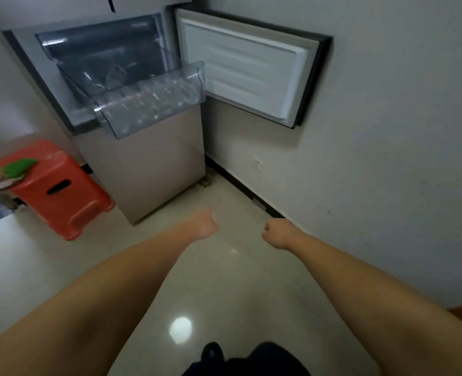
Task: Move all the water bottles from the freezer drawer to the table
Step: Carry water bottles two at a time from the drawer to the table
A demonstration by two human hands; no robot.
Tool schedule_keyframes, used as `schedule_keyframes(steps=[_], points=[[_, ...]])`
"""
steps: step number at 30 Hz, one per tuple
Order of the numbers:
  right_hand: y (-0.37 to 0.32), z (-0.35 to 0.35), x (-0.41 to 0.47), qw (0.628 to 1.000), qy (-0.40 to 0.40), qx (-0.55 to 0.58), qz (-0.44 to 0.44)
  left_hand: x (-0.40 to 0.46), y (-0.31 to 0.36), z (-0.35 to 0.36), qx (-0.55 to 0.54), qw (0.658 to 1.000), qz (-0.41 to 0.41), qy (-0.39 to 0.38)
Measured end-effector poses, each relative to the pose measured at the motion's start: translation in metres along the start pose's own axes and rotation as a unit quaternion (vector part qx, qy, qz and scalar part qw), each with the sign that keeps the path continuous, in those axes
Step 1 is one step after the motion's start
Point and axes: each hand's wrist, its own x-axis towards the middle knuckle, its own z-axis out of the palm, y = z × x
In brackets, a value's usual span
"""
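Orange plastic stool stood at far left, blocky, with a slot handle in its side; green item and crumpled scraps lay on top. Beside it, the fridge, smooth beige-metallic front. Its clear plastic freezer drawer was pulled out, curved lip forward; ribbed clear water bottles lay side by side inside, outlines blurred, count uncertain. Freezer door was swung open to the right, with a white ridged liner and dark gasket. Glossy pale floor tiles below. Left hand had its fingers clenched into a fist, holding nothing; right hand likewise clenched, empty. Both hovered over the floor, well apart from the drawer.
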Motion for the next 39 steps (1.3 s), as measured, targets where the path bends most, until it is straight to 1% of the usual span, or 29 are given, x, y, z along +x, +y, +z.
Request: schedule_keyframes(steps=[2,5,9,12,17,20,24,27,29,31,35,37,39], points=[[-0.013,-0.02,0.035,1.0,0.002,-0.001,0.002,0.027,-0.002,-0.02,0.001,1.0,0.002,-0.003],[-0.023,-0.047,0.077,1.0,-0.016,-0.003,0.001,0.061,-0.005,-0.04,0.01,1.0,0.01,-0.011],[-0.037,-0.082,0.145,1.0,-0.007,-0.005,-0.021,0.119,-0.009,-0.075,0.017,1.0,0.015,0.015],[-0.048,-0.114,0.195,0.999,-0.003,-0.009,-0.04,0.166,-0.011,-0.108,-0.004,1.0,0.005,0.026],[-0.082,-0.2,0.291,0.993,0.031,0.007,-0.111,0.242,-0.008,-0.185,-0.046,0.994,-0.012,0.097],[-0.118,-0.251,0.344,0.984,0.072,0.026,-0.158,0.278,-0.009,-0.232,-0.082,0.987,-0.022,0.137],[-0.167,-0.287,0.382,0.963,0.126,0.064,-0.229,0.303,-0.015,-0.274,-0.108,0.977,-0.035,0.18],[-0.207,-0.301,0.406,0.942,0.167,0.065,-0.283,0.32,-0.024,-0.308,-0.117,0.96,-0.044,0.251],[-0.231,-0.309,0.42,0.928,0.19,0.073,-0.313,0.33,-0.035,-0.332,-0.118,0.945,-0.045,0.301],[-0.256,-0.315,0.436,0.916,0.199,0.095,-0.334,0.342,-0.054,-0.355,-0.11,0.935,-0.055,0.332],[-0.301,-0.331,0.473,0.898,0.228,0.131,-0.354,0.368,-0.107,-0.394,-0.116,0.924,-0.095,0.352],[-0.328,-0.335,0.499,0.904,0.212,0.133,-0.345,0.383,-0.14,-0.41,-0.117,0.922,-0.125,0.346],[-0.359,-0.329,0.524,0.925,0.154,0.118,-0.326,0.395,-0.177,-0.42,-0.111,0.925,-0.165,0.324]])
